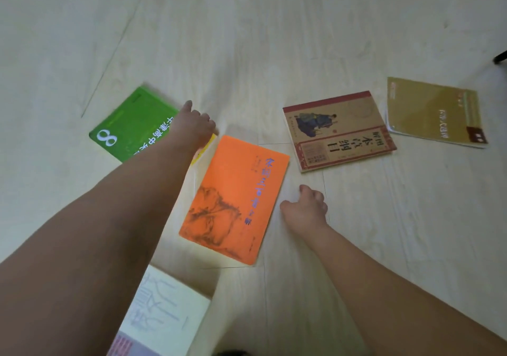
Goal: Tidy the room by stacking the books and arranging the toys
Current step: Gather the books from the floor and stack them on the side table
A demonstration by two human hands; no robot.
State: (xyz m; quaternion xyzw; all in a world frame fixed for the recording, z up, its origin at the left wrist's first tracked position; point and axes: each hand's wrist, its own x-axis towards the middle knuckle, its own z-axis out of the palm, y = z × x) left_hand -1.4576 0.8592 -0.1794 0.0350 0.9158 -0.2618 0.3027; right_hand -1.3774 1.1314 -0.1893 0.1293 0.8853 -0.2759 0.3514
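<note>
Several books lie flat on the pale wooden floor point(274, 39). My left hand point(196, 127) reaches forward and grips the right edge of a thick green book point(131, 125), thumb pointing away, fingers curled over the edge, where a yellow strip point(204, 149) shows. An orange book point(236, 199) lies in the middle. Just right of it my right hand point(304, 207) is down by the floor with its fingers curled, holding nothing. A brown book with a red border point(337, 133) and a mustard-yellow book point(433, 111) lie to the right.
A cream-white book point(164, 320) lies at the bottom, partly under my left forearm. A dark object point(500, 57) shows at the right edge. No toys are in view.
</note>
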